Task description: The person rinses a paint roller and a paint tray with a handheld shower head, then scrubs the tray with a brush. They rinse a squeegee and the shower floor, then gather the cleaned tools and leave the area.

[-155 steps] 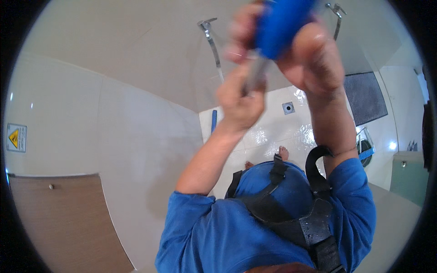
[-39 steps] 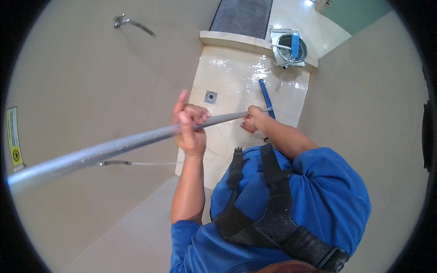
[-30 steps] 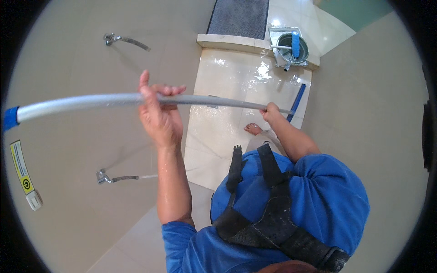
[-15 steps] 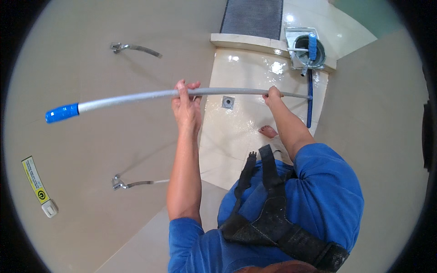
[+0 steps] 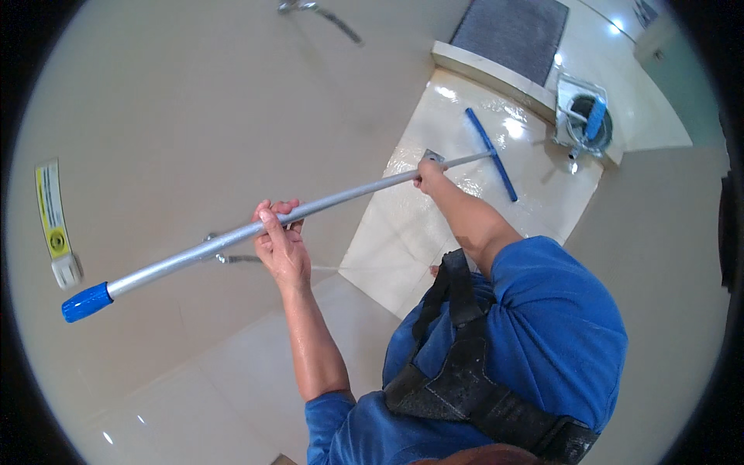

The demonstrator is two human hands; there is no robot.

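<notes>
A floor squeegee (image 5: 349, 194) with a long silvery pole slants across the middle, its blue grip (image 5: 87, 302) at the lower left. Its blue blade (image 5: 502, 172) is over the wet cream floor, right of the square floor drain (image 5: 435, 156). My left hand (image 5: 280, 236) is closed around the pole about midway, thumb on top and fingers showing past the far side. Nearer the blade, my right hand (image 5: 428, 175) grips the pole, partly covering the view of the drain. Some of its fingers are hidden.
A grey bucket (image 5: 607, 144) with a blue brush (image 5: 595, 118) stands at the right by a raised curb (image 5: 496, 80). Beyond the curb lies a dark grey mat (image 5: 511, 35). Metal fittings with hoses (image 5: 333, 22) are on the left wall, near a yellow-and-white label (image 5: 51, 205).
The squeegee's blade has swung left, away from the bucket, and its grip end has come nearer me. Both hands still hold the pole. The view has turned and shifted.
</notes>
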